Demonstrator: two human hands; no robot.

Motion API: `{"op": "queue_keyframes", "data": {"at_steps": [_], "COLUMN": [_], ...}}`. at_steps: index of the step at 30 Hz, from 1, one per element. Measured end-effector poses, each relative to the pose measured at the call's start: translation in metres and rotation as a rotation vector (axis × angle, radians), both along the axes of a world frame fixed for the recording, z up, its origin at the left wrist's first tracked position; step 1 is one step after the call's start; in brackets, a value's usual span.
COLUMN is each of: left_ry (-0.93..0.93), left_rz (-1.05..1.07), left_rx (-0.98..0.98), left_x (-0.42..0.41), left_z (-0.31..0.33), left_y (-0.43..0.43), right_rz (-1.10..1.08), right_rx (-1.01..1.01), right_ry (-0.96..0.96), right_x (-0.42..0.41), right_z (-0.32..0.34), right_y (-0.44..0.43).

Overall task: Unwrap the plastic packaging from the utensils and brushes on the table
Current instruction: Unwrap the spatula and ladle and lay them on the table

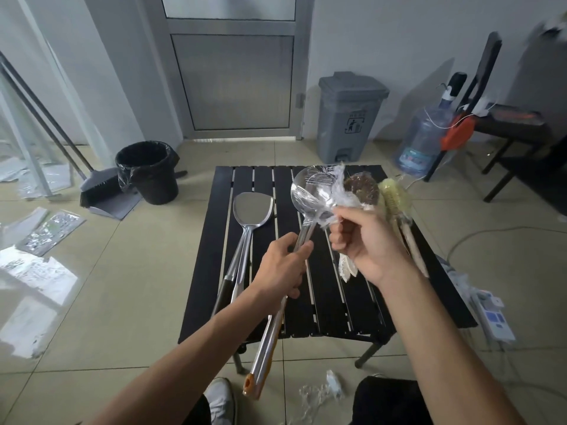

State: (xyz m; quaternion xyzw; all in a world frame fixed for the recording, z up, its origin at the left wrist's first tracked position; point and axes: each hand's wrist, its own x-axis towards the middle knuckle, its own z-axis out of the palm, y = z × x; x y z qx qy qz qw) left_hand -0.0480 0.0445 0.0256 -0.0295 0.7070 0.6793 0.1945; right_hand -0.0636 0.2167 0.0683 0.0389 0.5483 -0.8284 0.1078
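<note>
Film half off the ladle, and here's where it could get messy

Head view: the left hand [283,265] is clamped round the ladle [302,216] handle, held over the slatted black bench [331,302], while the right hand [365,237] pinches the crinkly clear film [340,191] bunched at the shiny steel bowl. A hard yank could probably swing the bowl into the wrapped brushes [394,197] just beside it, or tear the thin film and leave scraps stuck on. The bare spatula [253,207] lies on the bench to the left.

The right hand [365,240] hides part of the brushes' [395,197] handles.
</note>
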Motion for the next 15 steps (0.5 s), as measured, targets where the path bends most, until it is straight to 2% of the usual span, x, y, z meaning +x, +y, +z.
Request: {"op": "queue_keyframes", "data": {"at_steps": [3, 5, 10, 15], "left_ry": [0.015, 0.054, 0.118, 0.162], "left_rz": [0.045, 0.036, -0.124, -0.319], "left_rx": [-0.038, -0.131, -0.352, -0.446], "left_x": [-0.002, -0.003, 0.001, 0.005], "left_z": [-0.002, -0.004, -0.003, 0.012], "left_y": [0.003, 0.003, -0.002, -0.004], "right_rz": [0.124, 0.128, -0.153, -0.392], "right_rx": [0.063, -0.006, -0.266, -0.197], "right_ry": [-0.020, -0.002, 0.090, 0.180], "right_x": [0.007, 0.008, 0.001, -0.003], "right_z": [0.001, 0.007, 0.029, 0.037], "right_y": [-0.021, -0.024, 0.000, 0.019]}}
